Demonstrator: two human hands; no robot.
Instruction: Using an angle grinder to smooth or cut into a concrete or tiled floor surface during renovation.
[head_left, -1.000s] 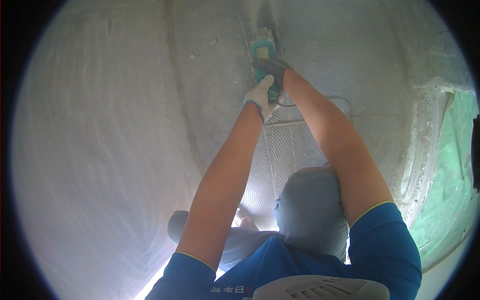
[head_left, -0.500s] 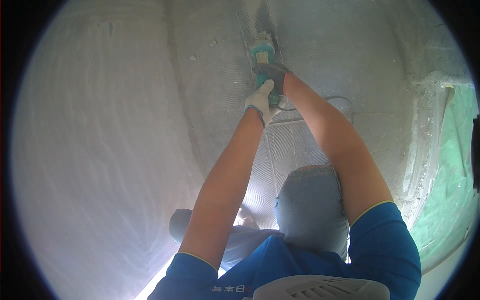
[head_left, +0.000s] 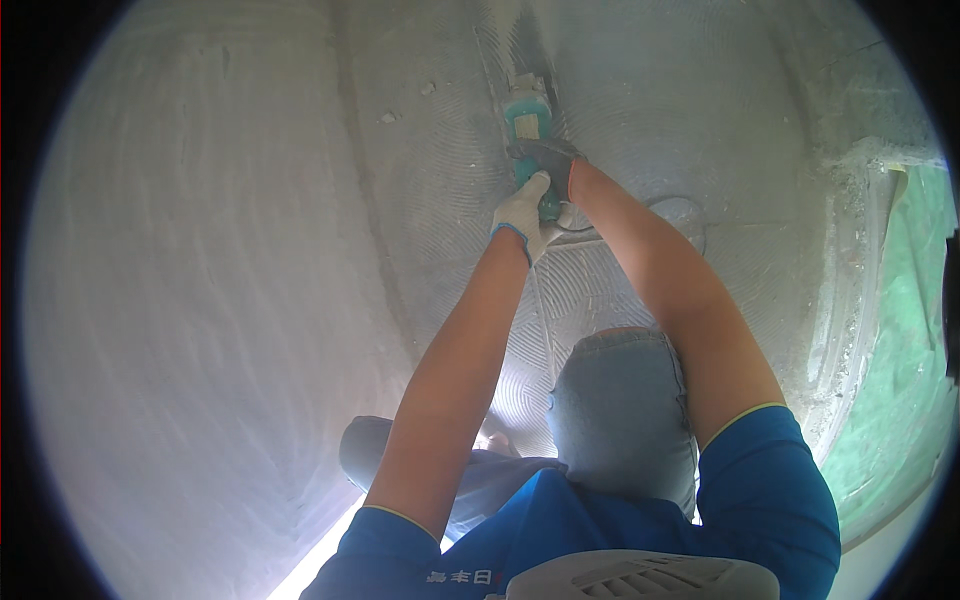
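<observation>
A teal handheld power tool, with a grey guarded head at its far end, lies along a narrow, dark-edged cut line in the grey floor. My right hand, in a dark grey glove with an orange cuff, wraps round the tool's middle. Just nearer me, my left hand, in a white knit glove with a blue cuff, grips its rear part. A cord loops off to the right from the tool. Whether the tool's working edge touches the floor is hidden.
Comb-marked mortar patches and straight seams cover the middle of the floor, with small crumbs left of the tool. A wrinkled green sheet lies at the right beside a rough pale edge. My bent knee is below my hands.
The tool and both my hands have moved a little way back toward my body, down in the picture. Both hands keep their grip.
</observation>
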